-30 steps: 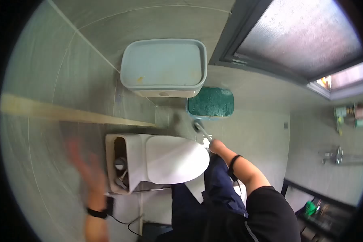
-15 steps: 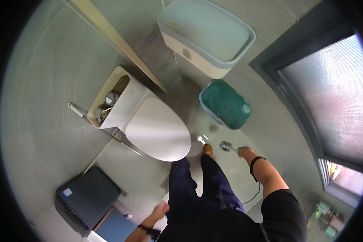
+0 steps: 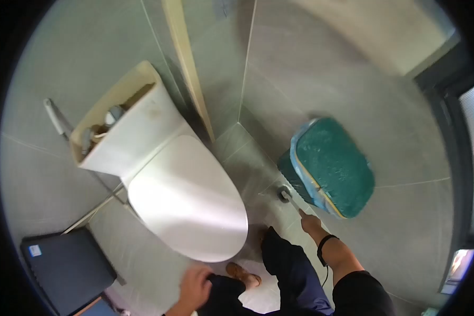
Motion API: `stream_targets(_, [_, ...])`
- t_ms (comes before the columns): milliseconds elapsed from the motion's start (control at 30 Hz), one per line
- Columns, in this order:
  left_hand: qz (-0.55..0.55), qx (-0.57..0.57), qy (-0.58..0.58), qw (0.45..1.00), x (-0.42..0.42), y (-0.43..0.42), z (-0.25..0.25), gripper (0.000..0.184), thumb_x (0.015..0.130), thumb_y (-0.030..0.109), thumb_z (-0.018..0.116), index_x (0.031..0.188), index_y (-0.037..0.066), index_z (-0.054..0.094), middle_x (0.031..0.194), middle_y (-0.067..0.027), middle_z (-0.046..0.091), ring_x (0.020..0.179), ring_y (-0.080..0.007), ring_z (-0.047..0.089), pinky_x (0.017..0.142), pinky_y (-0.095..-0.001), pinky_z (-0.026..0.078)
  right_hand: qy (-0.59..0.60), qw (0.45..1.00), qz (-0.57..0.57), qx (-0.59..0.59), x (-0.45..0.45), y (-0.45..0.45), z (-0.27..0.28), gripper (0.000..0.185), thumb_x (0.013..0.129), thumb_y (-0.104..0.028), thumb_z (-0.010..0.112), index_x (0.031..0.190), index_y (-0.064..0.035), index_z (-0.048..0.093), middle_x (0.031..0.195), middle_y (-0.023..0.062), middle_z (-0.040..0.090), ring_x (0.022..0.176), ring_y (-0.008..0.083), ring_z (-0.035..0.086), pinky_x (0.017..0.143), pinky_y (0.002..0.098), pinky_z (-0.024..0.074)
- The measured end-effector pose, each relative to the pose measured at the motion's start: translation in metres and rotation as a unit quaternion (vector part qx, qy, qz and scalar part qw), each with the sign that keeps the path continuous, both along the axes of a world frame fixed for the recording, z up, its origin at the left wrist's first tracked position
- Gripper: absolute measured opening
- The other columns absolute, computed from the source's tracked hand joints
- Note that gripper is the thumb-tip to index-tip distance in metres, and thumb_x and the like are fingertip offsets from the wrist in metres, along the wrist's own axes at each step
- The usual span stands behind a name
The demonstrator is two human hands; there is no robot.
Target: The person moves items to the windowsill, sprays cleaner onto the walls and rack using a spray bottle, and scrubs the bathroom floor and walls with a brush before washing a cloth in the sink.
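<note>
My right hand (image 3: 312,224) is closed round the pale handle of a toilet brush (image 3: 294,204). The brush's dark round head is down at the floor, close beside a bin with a green lid (image 3: 336,164). At the bottom of the view, my left hand (image 3: 196,286) is near my knee, slightly blurred, with loosely bent fingers and nothing in them. Between my left hand and the wall stands a white toilet (image 3: 187,197) with its seat lid down. Its tank (image 3: 137,124) has no cover, so the fittings inside show.
A stick with a white grip (image 3: 54,117) leans beside the tank. At lower left is a black box-like bin (image 3: 68,271) with a sticker. A light-coloured upright strip (image 3: 187,66) runs along the wall behind the toilet. A dark-framed window (image 3: 461,131) is at right.
The view has moved closer to the toilet and the green-lidded bin. My right hand has brought the brush beside that bin. My left hand has come forward to near my knee.
</note>
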State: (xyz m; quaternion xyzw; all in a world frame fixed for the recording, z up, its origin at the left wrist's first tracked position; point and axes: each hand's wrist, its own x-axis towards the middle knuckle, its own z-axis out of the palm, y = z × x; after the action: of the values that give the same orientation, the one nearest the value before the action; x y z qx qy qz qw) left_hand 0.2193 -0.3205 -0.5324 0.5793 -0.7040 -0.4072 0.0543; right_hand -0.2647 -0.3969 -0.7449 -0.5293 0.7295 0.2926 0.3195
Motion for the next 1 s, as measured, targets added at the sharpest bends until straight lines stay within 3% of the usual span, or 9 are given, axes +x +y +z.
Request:
stream_targets(67, [0.003,-0.154,-0.118,0.981,0.008,-0.044,-0.044,0.061,0.074,0.018,0.071,0.132,0.01,0.053,0.143,-0.0266,0.036,0.134,-0.0497,0.028,0.108,-0.0613,0.022,-0.007,0.999,-0.024,-0.034,-0.004,-0.009,-0.051,0.06,0.095,-0.02,0.043,0.151,-0.0281,0.023,0.106,0.0198,0.067,0.097,0.0357,0.066,0.082,0.0489,0.0512])
stream_targets(333, [0.054,-0.267,-0.226,0.935,-0.014,-0.066,-0.132,0.068,0.084,0.036,0.06,0.142,0.006,0.042,0.149,-0.0284,0.029,0.136,-0.0503,0.024,0.108,-0.0621,0.02,-0.122,0.953,-0.055,-0.272,0.078,-0.237,-0.243,0.049,0.101,-0.037,0.028,0.143,-0.0161,0.04,0.12,0.0242,0.06,0.112,0.0403,0.058,0.098,0.0484,0.0433])
stream_targets(433, [0.06,-0.273,-0.22,0.935,-0.015,-0.066,-0.137,0.069,0.083,0.035,0.059,0.143,0.006,0.041,0.15,-0.028,0.027,0.137,-0.0532,0.021,0.108,-0.0622,0.02,-0.167,0.959,-0.077,-0.215,0.134,-0.291,-0.202,0.058,0.102,-0.047,0.02,0.139,-0.0102,0.046,0.125,0.0243,0.058,0.115,0.0402,0.056,0.103,0.0476,0.0395])
stream_targets(500, [0.052,-0.265,-0.224,0.936,-0.015,-0.065,-0.13,0.069,0.083,0.034,0.059,0.142,0.005,0.041,0.15,-0.0287,0.027,0.136,-0.0533,0.021,0.108,-0.0625,0.019,-0.196,0.956,-0.042,-0.214,0.14,-0.266,-0.207,0.048,0.1,-0.033,0.028,0.144,-0.0162,0.037,0.118,0.0239,0.061,0.109,0.0399,0.06,0.097,0.0479,0.0431])
stream_targets(567, [0.045,-0.273,-0.218,0.936,-0.013,-0.065,-0.132,0.068,0.083,0.034,0.059,0.142,0.005,0.041,0.149,-0.0287,0.028,0.136,-0.0532,0.022,0.108,-0.0626,0.02,-0.212,0.87,0.092,-0.435,0.13,-0.195,-0.246,0.054,0.098,-0.02,0.036,0.151,-0.0226,0.026,0.111,0.0216,0.066,0.101,0.0377,0.064,0.088,0.0476,0.0488])
stream_targets(633, [0.044,-0.277,-0.218,0.935,-0.012,-0.065,-0.131,0.068,0.083,0.033,0.059,0.142,0.005,0.042,0.149,-0.0285,0.028,0.136,-0.0529,0.022,0.108,-0.0626,0.02,-0.212,0.841,0.173,-0.467,0.119,-0.161,-0.245,0.055,0.097,-0.02,0.036,0.151,-0.0227,0.024,0.112,0.0191,0.066,0.1,0.0364,0.065,0.086,0.0469,0.0494])
stream_targets(700, [0.04,-0.274,-0.221,0.935,-0.012,-0.065,-0.133,0.068,0.082,0.032,0.059,0.142,0.005,0.042,0.149,-0.0283,0.029,0.136,-0.0526,0.023,0.108,-0.0625,0.02,-0.208,0.957,0.127,-0.154,0.107,-0.164,-0.183,0.055,0.097,-0.021,0.036,0.151,-0.0227,0.023,0.115,0.0175,0.065,0.102,0.036,0.064,0.087,0.0461,0.0492])
stream_targets(933, [0.039,-0.266,-0.224,0.937,-0.011,-0.059,-0.127,0.067,0.081,0.028,0.06,0.141,0.004,0.042,0.148,-0.0297,0.029,0.135,-0.0526,0.025,0.108,-0.0623,0.021,-0.187,0.958,-0.094,-0.198,0.143,-0.272,-0.221,0.04,0.1,-0.024,0.037,0.134,-0.0058,0.047,0.123,0.0209,0.06,0.11,0.0363,0.061,0.091,0.0485,0.0484])
stream_targets(1000, [0.037,-0.269,-0.228,0.935,-0.013,-0.065,-0.129,0.067,0.081,0.028,0.059,0.141,0.003,0.042,0.148,-0.0301,0.029,0.135,-0.0525,0.025,0.108,-0.0623,0.021,-0.17,0.919,0.086,-0.346,0.148,-0.215,-0.29,0.039,0.099,-0.021,0.038,0.132,-0.0033,0.049,0.124,0.0203,0.059,0.11,0.0379,0.06,0.093,0.0476,0.0474])
